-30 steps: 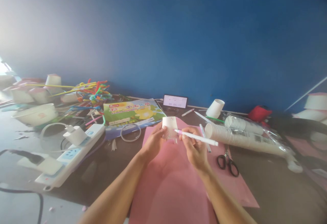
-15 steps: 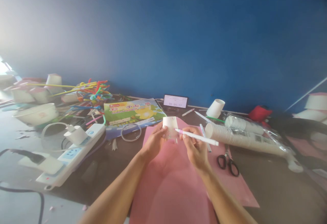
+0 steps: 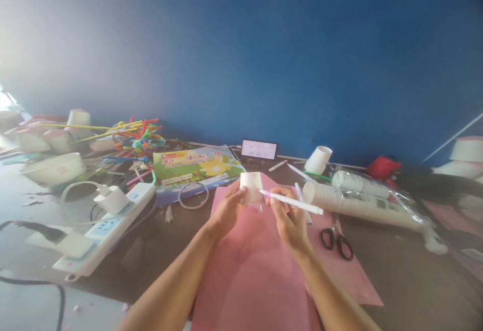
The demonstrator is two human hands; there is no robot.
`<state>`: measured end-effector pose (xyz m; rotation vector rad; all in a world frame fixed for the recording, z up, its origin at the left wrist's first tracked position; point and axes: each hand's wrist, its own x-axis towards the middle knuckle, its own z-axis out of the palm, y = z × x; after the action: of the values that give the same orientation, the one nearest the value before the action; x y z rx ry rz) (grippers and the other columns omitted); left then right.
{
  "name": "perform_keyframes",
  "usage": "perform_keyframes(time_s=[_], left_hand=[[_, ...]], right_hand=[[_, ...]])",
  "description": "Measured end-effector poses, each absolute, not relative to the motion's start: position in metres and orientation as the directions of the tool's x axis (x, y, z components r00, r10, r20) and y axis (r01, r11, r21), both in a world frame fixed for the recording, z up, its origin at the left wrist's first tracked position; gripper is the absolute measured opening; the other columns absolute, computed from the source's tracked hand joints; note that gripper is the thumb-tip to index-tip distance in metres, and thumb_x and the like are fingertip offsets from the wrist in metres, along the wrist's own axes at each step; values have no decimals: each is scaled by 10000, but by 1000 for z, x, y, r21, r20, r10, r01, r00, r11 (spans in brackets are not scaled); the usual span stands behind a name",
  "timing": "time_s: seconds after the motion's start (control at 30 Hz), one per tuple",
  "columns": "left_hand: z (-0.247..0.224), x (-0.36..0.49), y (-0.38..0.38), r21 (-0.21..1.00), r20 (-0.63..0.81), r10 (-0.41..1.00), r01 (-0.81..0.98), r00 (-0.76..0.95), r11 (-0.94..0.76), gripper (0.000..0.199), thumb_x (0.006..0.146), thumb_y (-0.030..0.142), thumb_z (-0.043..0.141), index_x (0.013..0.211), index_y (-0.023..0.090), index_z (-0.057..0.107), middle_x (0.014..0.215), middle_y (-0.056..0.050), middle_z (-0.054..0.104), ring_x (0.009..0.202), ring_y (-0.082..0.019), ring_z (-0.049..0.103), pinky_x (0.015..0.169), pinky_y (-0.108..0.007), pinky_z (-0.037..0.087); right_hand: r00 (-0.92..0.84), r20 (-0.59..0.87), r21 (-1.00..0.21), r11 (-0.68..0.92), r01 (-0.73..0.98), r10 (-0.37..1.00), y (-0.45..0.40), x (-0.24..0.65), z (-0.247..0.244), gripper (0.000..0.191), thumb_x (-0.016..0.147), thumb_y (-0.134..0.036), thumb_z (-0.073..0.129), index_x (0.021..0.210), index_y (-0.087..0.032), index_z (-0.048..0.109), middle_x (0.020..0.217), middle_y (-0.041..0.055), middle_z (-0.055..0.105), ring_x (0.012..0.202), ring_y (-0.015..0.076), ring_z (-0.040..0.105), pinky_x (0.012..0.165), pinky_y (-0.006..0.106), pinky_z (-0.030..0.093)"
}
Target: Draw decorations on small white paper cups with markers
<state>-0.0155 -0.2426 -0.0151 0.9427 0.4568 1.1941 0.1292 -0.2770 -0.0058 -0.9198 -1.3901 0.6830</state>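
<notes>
A small white paper cup (image 3: 250, 186) is held upside down by my left hand (image 3: 229, 208), whose fingers close on its left side. My right hand (image 3: 290, 216) grips a white pen (image 3: 296, 202) with a pink band. The pen's tip points left, at the cup's right edge; whether it touches is too small to tell. Both hands are above pink paper (image 3: 252, 275). Black-handled scissors (image 3: 336, 243) lie to the right of my right hand, partly on the paper.
Stacked paper cups (image 3: 354, 202) in plastic lie at the right. A single cup (image 3: 319, 160) and a phone showing a timer (image 3: 258, 149) stand near the wall. At the left are a colored-paper pack (image 3: 196, 167), pipe cleaners (image 3: 143, 132), a power strip (image 3: 107, 228) and a bowl (image 3: 56, 169).
</notes>
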Motion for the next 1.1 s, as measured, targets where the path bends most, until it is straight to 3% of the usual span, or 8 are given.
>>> perform_keyframes(time_s=[1.1], left_hand=[[-16,-15,-243,812,167,922,-579,348,71,275,861,323,555,1092,185,612,946,-63,653,813,-183,600,684,-274,448]], right_hand=[[84,507,-861,500,92,858,-277,130,-6,100,879,-303,523,879,-204,540,634,-27,556,538,108,497,498,223,411]])
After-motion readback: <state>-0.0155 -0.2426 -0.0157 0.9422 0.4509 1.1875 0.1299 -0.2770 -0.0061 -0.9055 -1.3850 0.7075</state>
